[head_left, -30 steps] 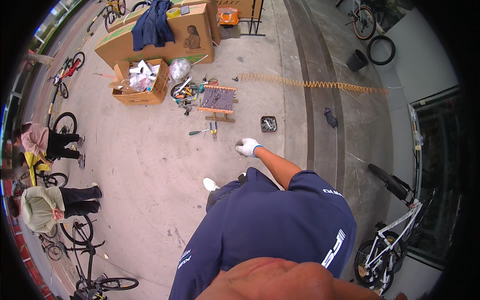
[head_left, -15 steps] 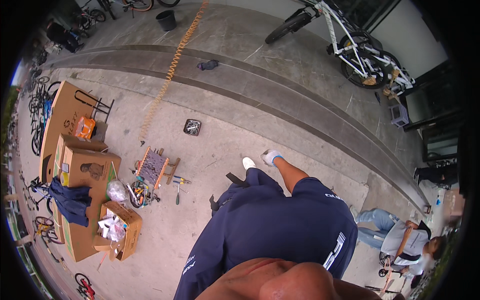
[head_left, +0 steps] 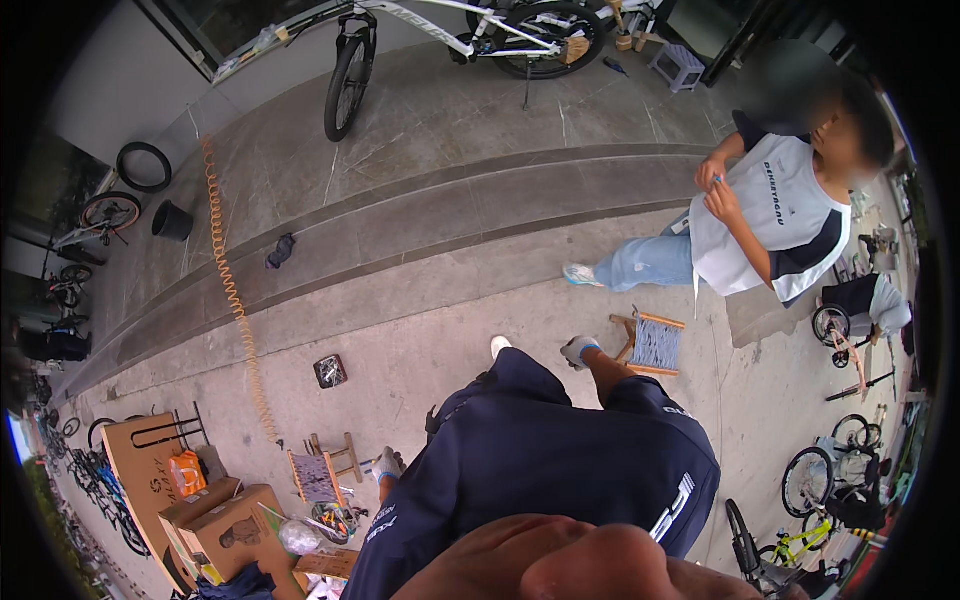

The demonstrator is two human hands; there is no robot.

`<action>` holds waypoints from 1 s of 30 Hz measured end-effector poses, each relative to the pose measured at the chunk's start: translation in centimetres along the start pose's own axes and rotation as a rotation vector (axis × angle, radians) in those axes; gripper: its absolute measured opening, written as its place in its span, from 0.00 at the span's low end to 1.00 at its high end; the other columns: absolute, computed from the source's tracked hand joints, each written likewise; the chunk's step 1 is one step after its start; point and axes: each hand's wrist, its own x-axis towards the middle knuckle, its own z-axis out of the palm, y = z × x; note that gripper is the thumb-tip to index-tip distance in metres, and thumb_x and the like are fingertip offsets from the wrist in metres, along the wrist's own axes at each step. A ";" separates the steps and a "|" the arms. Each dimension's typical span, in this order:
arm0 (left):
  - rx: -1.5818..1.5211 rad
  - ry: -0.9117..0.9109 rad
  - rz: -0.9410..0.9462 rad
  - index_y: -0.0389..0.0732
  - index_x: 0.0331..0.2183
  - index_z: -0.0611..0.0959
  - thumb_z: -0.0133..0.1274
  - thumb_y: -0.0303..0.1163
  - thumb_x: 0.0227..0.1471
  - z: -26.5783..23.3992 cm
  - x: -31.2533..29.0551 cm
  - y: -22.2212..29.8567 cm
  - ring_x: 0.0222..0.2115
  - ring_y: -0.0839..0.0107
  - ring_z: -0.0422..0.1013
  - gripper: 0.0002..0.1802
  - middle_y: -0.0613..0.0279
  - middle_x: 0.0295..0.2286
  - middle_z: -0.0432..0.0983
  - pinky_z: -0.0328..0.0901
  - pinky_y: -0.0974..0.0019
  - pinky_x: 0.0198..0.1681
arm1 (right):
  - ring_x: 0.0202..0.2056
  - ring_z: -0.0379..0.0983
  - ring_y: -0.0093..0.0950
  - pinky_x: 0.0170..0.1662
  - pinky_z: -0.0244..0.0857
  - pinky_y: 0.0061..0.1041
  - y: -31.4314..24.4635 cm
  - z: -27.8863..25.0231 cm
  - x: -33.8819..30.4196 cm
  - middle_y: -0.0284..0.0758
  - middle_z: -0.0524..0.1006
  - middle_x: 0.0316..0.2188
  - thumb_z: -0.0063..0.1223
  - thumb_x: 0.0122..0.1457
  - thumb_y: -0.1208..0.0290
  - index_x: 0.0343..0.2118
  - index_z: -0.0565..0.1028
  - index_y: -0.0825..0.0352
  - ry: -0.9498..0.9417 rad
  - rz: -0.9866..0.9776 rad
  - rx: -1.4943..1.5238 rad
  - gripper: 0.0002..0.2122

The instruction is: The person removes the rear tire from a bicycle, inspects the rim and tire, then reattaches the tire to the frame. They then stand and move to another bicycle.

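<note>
My right hand, in a grey-white work glove, hangs low in front of my right leg with loosely parted fingers and nothing visible in it. Just to its right stands a small folding stool with a wooden frame and a woven grey seat. At my left side, my left hand, gloved alike, has its fingers apart and looks free of any object. Beside it to the left is another wooden folding stool with a dark woven seat. A tray of small metal parts lies on the pavement ahead.
A person in a white and dark shirt stands at the right. An orange coiled hose runs down at the left. Cardboard boxes fill the lower left. A white bicycle stands beyond the step; more bicycles stand right.
My view has swung to the right, bringing the standing person and the stool beside my right hand closer in. My left hand now shows at my left side. My right hand still hangs low.
</note>
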 end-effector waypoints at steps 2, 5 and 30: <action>0.392 0.008 0.170 0.43 0.36 0.79 0.58 0.38 0.66 4.4 -1.5 2.3 0.17 0.68 0.68 0.09 0.62 0.23 0.74 0.61 0.60 0.17 | 0.28 0.85 0.34 0.34 0.81 0.36 -1.1 -2.7 0.0 0.40 0.87 0.30 0.56 0.67 0.58 0.45 0.86 0.70 0.087 0.005 0.214 0.18; 0.480 -0.099 0.203 0.42 0.36 0.79 0.58 0.38 0.67 10.7 -3.1 6.6 0.18 0.69 0.68 0.11 0.63 0.22 0.74 0.61 0.61 0.18 | 0.27 0.82 0.29 0.30 0.78 0.33 -3.6 -5.9 -1.1 0.38 0.86 0.32 0.58 0.68 0.61 0.49 0.85 0.70 0.200 -0.119 0.440 0.17; 1.421 -0.270 0.381 0.34 0.44 0.88 0.59 0.42 0.64 52.3 -3.0 14.5 0.24 0.60 0.81 0.20 0.52 0.28 0.85 0.72 0.55 0.25 | 0.45 0.83 0.39 0.48 0.76 0.41 23.7 7.9 3.9 0.40 0.85 0.43 0.51 0.71 0.52 0.47 0.83 0.65 0.004 0.433 0.960 0.20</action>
